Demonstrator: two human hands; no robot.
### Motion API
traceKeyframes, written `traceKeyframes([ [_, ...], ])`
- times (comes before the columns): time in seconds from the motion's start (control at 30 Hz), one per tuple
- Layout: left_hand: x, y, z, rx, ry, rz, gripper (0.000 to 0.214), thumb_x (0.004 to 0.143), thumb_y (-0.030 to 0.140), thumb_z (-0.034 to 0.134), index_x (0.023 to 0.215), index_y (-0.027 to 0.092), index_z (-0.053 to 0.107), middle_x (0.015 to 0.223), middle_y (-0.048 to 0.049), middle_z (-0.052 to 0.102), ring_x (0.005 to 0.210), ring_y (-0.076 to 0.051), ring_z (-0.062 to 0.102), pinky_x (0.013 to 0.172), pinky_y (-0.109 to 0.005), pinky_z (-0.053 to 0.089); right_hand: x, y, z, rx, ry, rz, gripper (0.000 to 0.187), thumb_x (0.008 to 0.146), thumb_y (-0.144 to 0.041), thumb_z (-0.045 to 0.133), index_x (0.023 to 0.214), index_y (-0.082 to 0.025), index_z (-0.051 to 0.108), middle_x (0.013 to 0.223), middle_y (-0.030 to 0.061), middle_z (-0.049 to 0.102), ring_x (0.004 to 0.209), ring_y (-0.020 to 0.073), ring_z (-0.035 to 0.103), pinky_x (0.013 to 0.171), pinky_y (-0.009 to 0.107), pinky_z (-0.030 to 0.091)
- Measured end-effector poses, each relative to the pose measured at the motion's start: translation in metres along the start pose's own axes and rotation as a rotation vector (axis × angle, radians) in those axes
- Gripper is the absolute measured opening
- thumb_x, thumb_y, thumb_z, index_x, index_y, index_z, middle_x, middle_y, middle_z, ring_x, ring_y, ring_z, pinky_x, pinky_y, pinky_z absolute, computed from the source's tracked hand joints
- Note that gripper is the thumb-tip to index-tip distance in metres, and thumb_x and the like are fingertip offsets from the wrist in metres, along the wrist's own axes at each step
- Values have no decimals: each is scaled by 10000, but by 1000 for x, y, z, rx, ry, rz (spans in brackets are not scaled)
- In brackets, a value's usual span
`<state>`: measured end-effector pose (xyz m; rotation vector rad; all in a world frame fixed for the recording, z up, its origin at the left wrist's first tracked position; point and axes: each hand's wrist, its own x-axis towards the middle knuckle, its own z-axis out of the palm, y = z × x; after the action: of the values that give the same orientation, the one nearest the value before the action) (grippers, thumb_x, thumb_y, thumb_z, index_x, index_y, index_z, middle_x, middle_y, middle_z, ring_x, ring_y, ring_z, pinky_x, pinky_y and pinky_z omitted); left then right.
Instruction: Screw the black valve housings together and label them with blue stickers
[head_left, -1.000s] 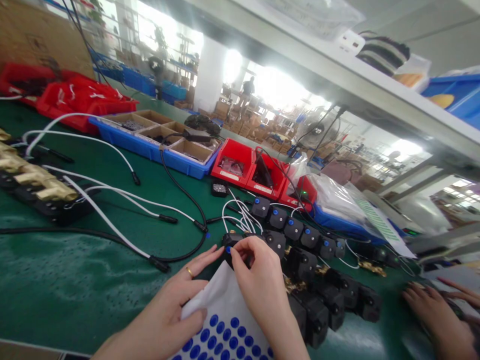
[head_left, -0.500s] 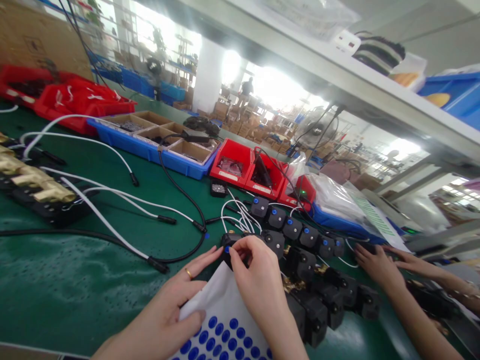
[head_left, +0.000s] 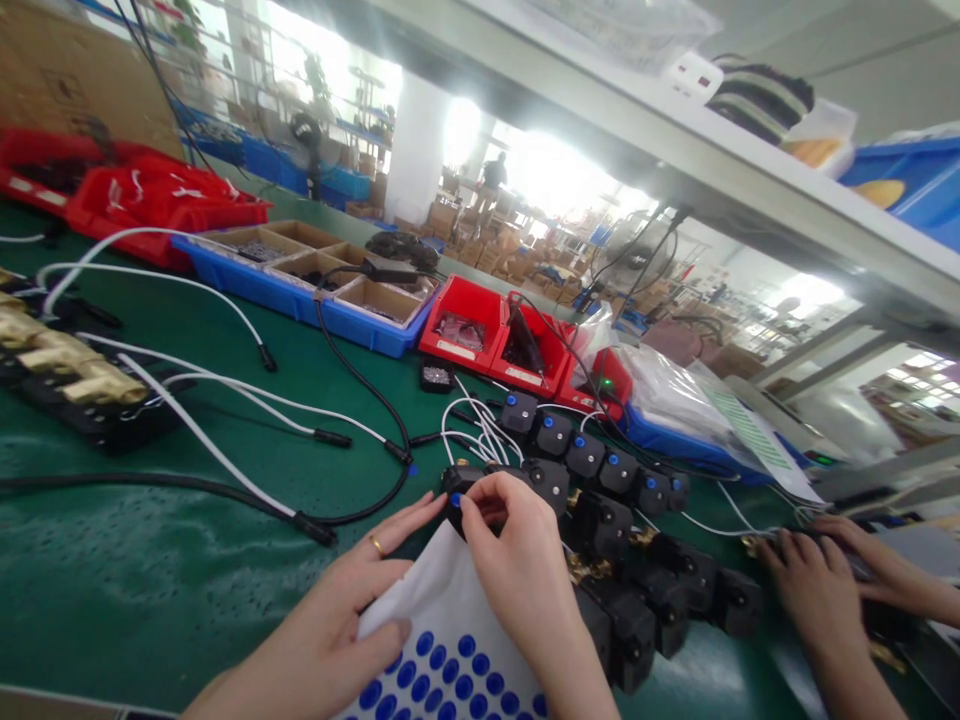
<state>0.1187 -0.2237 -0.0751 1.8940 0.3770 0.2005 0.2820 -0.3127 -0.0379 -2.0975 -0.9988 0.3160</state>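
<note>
My left hand [head_left: 330, 610] holds a white sheet [head_left: 435, 590] carrying rows of round blue stickers [head_left: 464, 687], gripped under the thumb. Its stretched forefinger touches the side of a black housing [head_left: 452, 478]. On that housing's face sits a blue round sticker [head_left: 455, 499], with the pinched thumb and fingertips of my right hand [head_left: 517, 540] at its edge. The right hand's fingers partly hide the housing. Behind it stands a row of black housings [head_left: 551, 434] bearing blue dots. More black housings [head_left: 630, 630] with brass fittings lie to the right of my right wrist.
Red bins [head_left: 465, 325] and a blue divided tray [head_left: 300, 295] line the back of the green table [head_left: 225, 560]. White cables [head_left: 225, 385] and brass-fitted units [head_left: 75, 365] lie left. At the right, a co-worker's hands [head_left: 817, 575] handle a black part. A shelf [head_left: 675, 130] hangs overhead.
The co-worker's hands have moved right and nearer, and a black part with a white cable now lies under them. My own hands have hardly shifted.
</note>
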Motion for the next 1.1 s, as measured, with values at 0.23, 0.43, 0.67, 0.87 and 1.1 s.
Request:
traceKeyframes([
  [0.23,-1,-1,1,-28,19,23,316,845,310,555,1045,268,797,1676,-52,348,1535,-350,304,1249,-553,215,0,2,-1,12,-4,-30,125,831,-116,597,743,-204,606,750,14,675,724,208,674,696,308,501],
  [0.43,-1,-1,3,-42,25,28,333,835,310,560,1065,278,798,1672,-43,357,1528,-355,318,1245,-568,216,-1,4,0,-5,10,-58,129,846,-113,601,755,-204,612,762,12,675,733,209,663,704,319,492],
  [0.67,0,3,2,-49,19,5,314,843,318,566,1046,282,804,1673,-38,356,1528,-355,318,1247,-558,214,0,5,3,-27,28,-51,155,843,-85,625,742,-202,613,744,-1,666,711,197,654,679,304,481],
  [0.87,-2,-9,2,-57,71,42,322,812,317,602,1049,266,814,1620,-55,454,1493,-369,380,1239,-506,262,-3,9,-3,-37,182,-215,115,877,-111,618,805,-199,639,781,8,673,698,174,636,650,271,486],
  [1.1,-21,0,3,-625,223,-410,402,678,419,770,1036,239,801,925,-29,821,886,-316,745,767,-343,615,-59,13,-6,-16,137,-490,145,958,-163,515,892,-243,616,845,8,624,758,167,594,680,257,461],
])
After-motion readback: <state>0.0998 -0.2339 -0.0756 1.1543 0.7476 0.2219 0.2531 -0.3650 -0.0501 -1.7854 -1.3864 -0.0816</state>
